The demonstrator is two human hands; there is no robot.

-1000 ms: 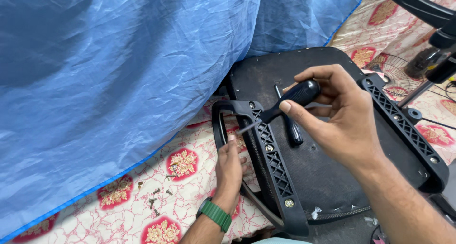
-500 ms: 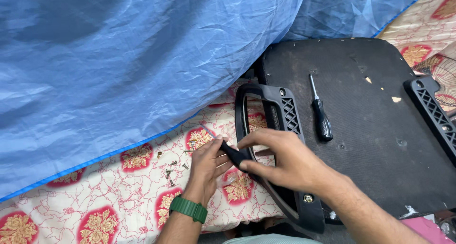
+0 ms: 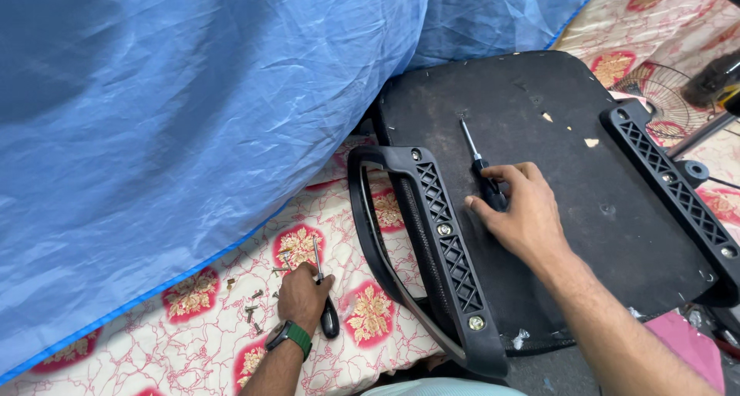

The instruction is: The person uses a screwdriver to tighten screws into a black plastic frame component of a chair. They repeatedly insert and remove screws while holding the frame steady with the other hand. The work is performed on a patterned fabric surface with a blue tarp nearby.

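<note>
My left hand point(image 3: 303, 294) rests on the floral cloth point(image 3: 193, 342), closed over a black-handled screwdriver point(image 3: 324, 299) that lies with its shaft pointing away from me. A green-strapped watch point(image 3: 288, 337) is on that wrist. My right hand point(image 3: 526, 213) lies on the black underside of an upturned chair seat point(image 3: 539, 103), its fingers curled over the handle of a second screwdriver point(image 3: 476, 157), whose metal shaft sticks out past the fingers. The left black armrest point(image 3: 435, 234), bolted on with visible screws, runs between my two hands.
Several loose screws point(image 3: 251, 313) lie on the cloth just left of my left hand. A blue tarp point(image 3: 193, 111) covers the whole upper left and overlaps the seat's far corner. The second armrest point(image 3: 671, 184) lines the seat's right edge. A fan grille point(image 3: 654, 84) and black parts sit beyond.
The screwdriver went from my right hand to my left, which now has it down on the cloth. My right hand moved back onto the seat, over the second screwdriver.
</note>
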